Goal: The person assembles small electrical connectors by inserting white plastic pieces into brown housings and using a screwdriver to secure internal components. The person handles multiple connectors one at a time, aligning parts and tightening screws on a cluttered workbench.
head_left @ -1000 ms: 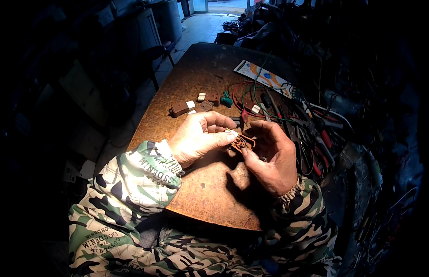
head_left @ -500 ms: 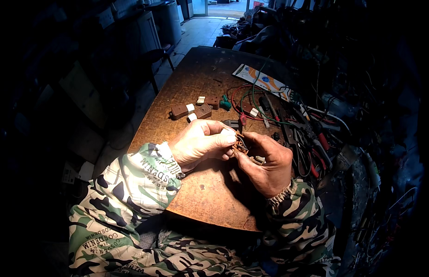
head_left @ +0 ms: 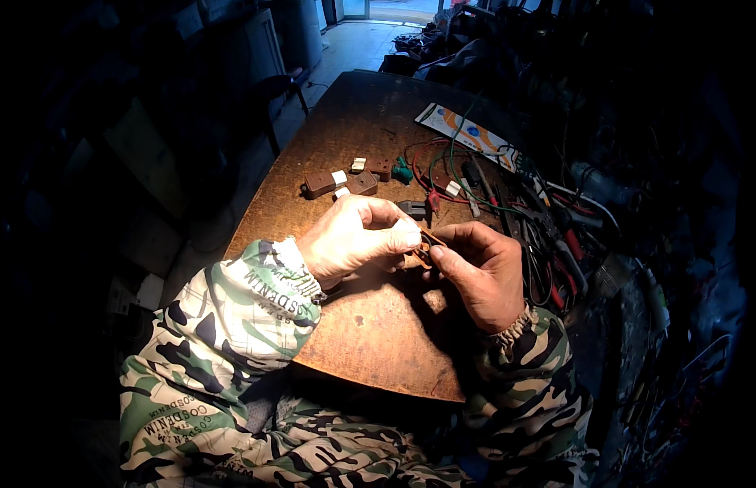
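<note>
My left hand (head_left: 358, 238) pinches a small orange-brown plastic part (head_left: 427, 246) between thumb and fingers, above the near middle of the table. My right hand (head_left: 485, 268) grips the same part from the other side, its thumb on the near face. The part looks hollow, with dark details inside; the fingertips cover much of it, so its exact kind is unclear. Just beyond the hands lie a dark grey block (head_left: 412, 210) and a red crocodile clip (head_left: 434, 203). Farther off are a green crocodile clip (head_left: 402, 172) and several brown blocks (head_left: 319, 185) with white ends.
The worn brown table (head_left: 354, 325) has a curved near edge by my lap. On its right, red and green wires (head_left: 455, 159), pliers with red handles (head_left: 571, 246) and other tools lie tangled. A printed white-and-orange card (head_left: 467, 134) lies behind them. A dark stool (head_left: 272, 89) stands at the left.
My right thumb and fingers have shifted on the orange-brown part, and the part has turned somewhat. My left hand keeps its pinch. The whole view has moved slightly.
</note>
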`<move>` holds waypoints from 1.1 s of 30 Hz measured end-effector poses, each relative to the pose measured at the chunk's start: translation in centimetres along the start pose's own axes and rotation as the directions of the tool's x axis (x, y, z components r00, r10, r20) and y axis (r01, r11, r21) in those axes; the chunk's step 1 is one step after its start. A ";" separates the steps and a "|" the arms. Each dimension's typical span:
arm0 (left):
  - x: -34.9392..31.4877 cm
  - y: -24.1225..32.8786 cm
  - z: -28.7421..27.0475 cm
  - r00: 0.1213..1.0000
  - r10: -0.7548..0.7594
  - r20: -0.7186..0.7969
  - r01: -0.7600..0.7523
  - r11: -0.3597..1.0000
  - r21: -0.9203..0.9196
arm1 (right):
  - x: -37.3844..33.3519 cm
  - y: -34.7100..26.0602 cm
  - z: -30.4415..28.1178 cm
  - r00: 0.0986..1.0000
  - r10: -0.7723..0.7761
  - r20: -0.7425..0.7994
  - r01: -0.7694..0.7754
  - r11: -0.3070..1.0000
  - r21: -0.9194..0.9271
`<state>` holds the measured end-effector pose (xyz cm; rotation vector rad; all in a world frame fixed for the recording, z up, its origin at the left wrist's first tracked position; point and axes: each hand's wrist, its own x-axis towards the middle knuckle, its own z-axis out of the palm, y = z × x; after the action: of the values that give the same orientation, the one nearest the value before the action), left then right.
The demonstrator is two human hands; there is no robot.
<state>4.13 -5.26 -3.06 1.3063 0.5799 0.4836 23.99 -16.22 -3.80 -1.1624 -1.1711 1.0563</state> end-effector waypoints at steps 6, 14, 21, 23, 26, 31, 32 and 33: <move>0.3 2.3 -3.5 0.988 0.102 -0.120 -0.109 0.992 -0.057 | 0.0 0.8 -0.3 0.972 -0.198 -0.129 0.172 0.966 -0.192; 0.7 2.2 -6.5 0.971 0.088 -0.222 -0.109 0.990 -0.086 | 1.0 0.6 1.8 0.923 -0.316 0.220 0.366 0.538 -0.759; 0.6 2.1 -5.1 0.973 0.046 -0.225 -0.055 0.998 -0.031 | 1.7 1.2 3.3 0.834 -0.395 0.386 0.524 0.347 -0.777; 1.5 1.8 -4.4 0.985 0.034 -0.168 -0.044 0.997 -0.057 | 0.9 0.6 2.7 0.836 -0.392 0.385 0.512 0.303 -0.803; 0.5 1.3 -5.1 0.987 -0.003 -0.158 -0.013 0.995 -0.101 | 0.9 1.0 3.0 0.847 -0.459 0.267 0.479 0.442 -0.758; 0.1 1.3 -4.1 0.991 -0.073 -0.109 0.061 0.992 -0.106 | 0.6 0.3 1.9 0.926 -0.377 0.007 0.316 0.767 -0.559; -0.2 1.3 -4.0 0.991 -0.090 -0.103 0.080 0.992 -0.098 | 0.7 0.3 1.6 0.947 -0.320 -0.019 0.262 0.805 -0.533; -0.6 1.6 -3.8 0.990 -0.105 -0.092 0.099 0.993 -0.061 | 0.9 0.4 1.4 0.939 -0.342 -0.027 0.281 0.812 -0.512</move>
<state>1.21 -2.49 -2.02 1.1986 0.7044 0.4763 22.64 -15.14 -4.10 -1.3460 -1.5335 0.4255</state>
